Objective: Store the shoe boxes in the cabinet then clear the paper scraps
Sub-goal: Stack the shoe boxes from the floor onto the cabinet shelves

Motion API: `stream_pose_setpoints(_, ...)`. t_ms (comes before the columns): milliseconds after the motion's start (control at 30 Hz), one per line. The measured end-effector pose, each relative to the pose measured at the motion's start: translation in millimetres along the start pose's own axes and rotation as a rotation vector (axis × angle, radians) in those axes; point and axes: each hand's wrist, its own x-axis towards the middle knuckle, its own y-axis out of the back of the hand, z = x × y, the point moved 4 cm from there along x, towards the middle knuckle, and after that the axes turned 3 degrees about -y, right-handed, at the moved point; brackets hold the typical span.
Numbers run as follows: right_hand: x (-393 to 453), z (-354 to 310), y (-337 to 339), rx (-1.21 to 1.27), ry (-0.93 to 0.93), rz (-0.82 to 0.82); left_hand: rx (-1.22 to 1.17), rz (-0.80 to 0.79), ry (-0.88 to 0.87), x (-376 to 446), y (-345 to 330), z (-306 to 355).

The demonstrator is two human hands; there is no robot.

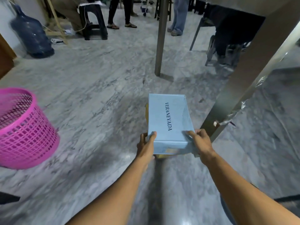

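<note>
Hands grip one pale blue shoe box (169, 120) out in front of the person, above the grey marbled floor (100, 98). The left hand (145, 147) clasps the box's near left corner, thumb laid on the lid and fingers curled round the side. The right hand (202, 142) holds the near right corner the same way, thumb on top. The lid carries the printed word VERANEVADA, running lengthwise away from the hands, and shows creases toward the right edge. Beneath the blue box, just under both hands, a yellowish box or card (159, 155) peeks out at the near and left edges; what it is cannot be told.

Well to the left of the left hand stands a pink plastic mesh basket (24, 129), tilted in this wide view. Just beyond and right of the right hand rises a brownish panel (253, 65) with a metallic edge and torn plastic film. Far ahead of the hands are a table leg (159, 46), a large blue water bottle (30, 34), a dark plastic stool (94, 21) and the legs of several standing people (121, 12).
</note>
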Motion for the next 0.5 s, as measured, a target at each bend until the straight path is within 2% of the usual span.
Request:
stream_pose_setpoints(100,-27,7,-13,0.115,-0.069,-0.161,-0.086,0.032,-0.048,-18,22,3)
stream_pose_setpoints(200,-56,-1,-19,0.180,-0.029,-0.253,-0.108,0.046,-0.151,-43,46,12)
stream_pose_setpoints(367,-119,-31,-34,0.303,0.156,-0.448,-0.111,0.070,-0.433,-107,94,44)
stream_pose_setpoints(500,-184,-72,-61,0.257,0.360,-0.593,-0.044,0.232,-0.629,-174,154,70)
